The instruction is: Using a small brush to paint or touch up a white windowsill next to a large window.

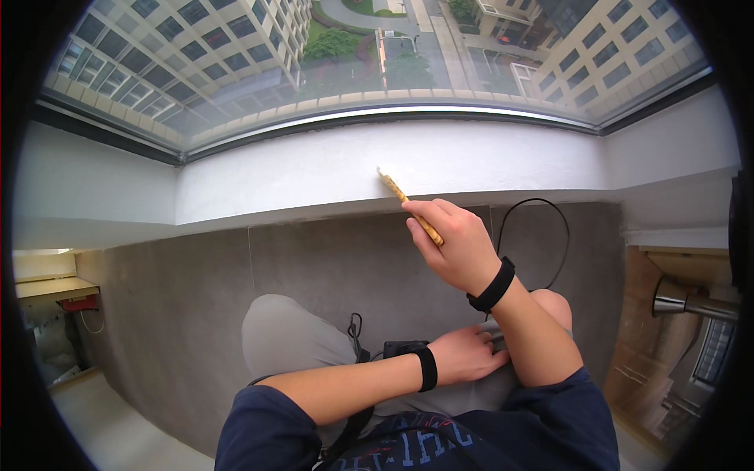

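My right hand (455, 239) is closed round a slim yellow tool (425, 228) with dark markings on its handle. Its small pale tip points away from me and meets, or nearly meets, the white window sill (283, 173); its exact kind is too small to tell. My left hand (470, 356) lies across my lap on the grey trousers, below the right forearm, holding nothing that I can see. Its fingers are loosely bent and apart, partly shaded. Each wrist wears a black band.
Beyond the sill stands a window (393, 98) in a dark frame, with buildings outside. A black cable (567, 228) loops by my right knee. A small black device (404, 348) sits at my lap. Shelving (55, 289) is at left, a metal cylinder (671, 298) at right.
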A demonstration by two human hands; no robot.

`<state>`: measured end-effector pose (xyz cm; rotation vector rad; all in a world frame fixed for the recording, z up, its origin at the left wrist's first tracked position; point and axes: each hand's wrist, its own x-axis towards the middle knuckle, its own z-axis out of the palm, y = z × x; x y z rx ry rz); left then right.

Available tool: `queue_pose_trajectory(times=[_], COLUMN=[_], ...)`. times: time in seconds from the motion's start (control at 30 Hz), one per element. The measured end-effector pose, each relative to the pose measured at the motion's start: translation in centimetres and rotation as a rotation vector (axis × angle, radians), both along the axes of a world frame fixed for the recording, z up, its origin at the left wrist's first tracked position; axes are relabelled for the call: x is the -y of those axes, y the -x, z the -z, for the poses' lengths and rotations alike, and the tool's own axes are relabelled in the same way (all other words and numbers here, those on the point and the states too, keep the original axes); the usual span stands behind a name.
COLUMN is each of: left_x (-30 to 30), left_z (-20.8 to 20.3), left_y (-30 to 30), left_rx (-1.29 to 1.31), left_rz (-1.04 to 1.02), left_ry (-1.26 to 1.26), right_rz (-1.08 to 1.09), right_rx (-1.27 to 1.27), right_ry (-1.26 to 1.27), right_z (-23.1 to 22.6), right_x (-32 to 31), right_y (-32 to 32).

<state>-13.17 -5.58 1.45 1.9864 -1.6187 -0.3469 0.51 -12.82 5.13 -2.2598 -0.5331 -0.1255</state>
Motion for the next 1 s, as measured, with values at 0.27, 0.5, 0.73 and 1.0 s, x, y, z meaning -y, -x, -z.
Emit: queue_pose_trajectory(times=[0.27, 0.5, 0.73, 1.0], left_x=[0.2, 0.19, 0.1, 0.11], left_z=[0.49, 0.29, 0.29, 0.13], left_y=[0.23, -0.12, -0.05, 0.03], left_rx=[0.008, 0.027, 0.037, 0.027], left_rz=[-0.019, -0.004, -0.004, -0.018], left_ry=[0.012, 0.017, 0.033, 0.041], right_rz=[-0.024, -0.029, -0.037, -0.061], right_rx=[-0.099, -0.087, -0.01, -0.048], right_ry=[0.049, 0.053, 0.014, 0.057], right_z=[-0.53, -0.41, -0.46, -0.85], right_x=[-0.14, -0.2, -0.39, -0.1], right_y=[0.16, 0.36, 0.43, 0.54])
